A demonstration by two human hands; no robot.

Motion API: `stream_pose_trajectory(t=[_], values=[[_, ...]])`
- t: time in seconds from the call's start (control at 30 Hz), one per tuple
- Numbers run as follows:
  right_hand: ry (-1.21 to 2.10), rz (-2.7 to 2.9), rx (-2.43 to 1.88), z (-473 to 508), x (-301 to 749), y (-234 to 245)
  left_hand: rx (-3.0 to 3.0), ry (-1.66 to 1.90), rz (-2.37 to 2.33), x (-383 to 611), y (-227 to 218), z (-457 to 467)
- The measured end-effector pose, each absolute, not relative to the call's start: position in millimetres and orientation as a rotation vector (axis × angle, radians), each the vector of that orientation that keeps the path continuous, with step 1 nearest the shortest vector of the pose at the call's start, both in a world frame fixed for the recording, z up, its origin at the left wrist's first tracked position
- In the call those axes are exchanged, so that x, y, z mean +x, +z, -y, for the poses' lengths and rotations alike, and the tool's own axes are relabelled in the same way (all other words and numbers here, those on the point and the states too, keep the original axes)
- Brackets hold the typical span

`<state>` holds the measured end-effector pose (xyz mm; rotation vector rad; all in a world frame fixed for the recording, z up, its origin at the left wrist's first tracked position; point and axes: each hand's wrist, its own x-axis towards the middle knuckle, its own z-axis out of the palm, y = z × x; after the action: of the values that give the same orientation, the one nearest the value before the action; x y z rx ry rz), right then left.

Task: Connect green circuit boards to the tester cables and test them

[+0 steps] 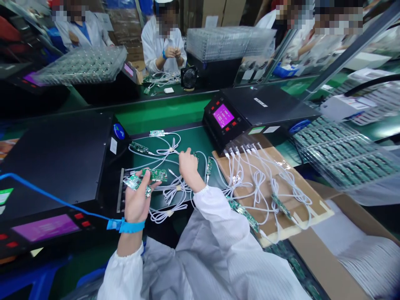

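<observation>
My left hand (137,200) is palm up over the dark mat, fingers curled around several small green circuit boards (146,178). A blue antistatic strap (126,226) with a blue cord circles that wrist. My right hand (188,164) reaches forward onto the mat, fingers closed around a white cable end near a green board (208,165); what it pinches is mostly hidden. More green boards (139,147) lie on the mat, plugged into white cables (168,191).
A black tester with a purple screen (222,115) stands ahead right, white cables (259,179) running from it over brown cardboard (312,208). Another black tester (56,166) sits at left. Clear trays of boards (343,158) at right. People in white coats work across the green belt (165,112).
</observation>
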<state>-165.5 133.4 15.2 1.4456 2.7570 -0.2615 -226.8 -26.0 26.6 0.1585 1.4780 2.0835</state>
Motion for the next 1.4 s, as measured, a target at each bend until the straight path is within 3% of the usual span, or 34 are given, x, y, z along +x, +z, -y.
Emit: stream_pose_trajectory(t=[1.4], values=[[-0.224,-2.842,1.161,-145.3,-168.4,17.8,0.19,2.123,-1.447,-231.8,19.0,22.3]])
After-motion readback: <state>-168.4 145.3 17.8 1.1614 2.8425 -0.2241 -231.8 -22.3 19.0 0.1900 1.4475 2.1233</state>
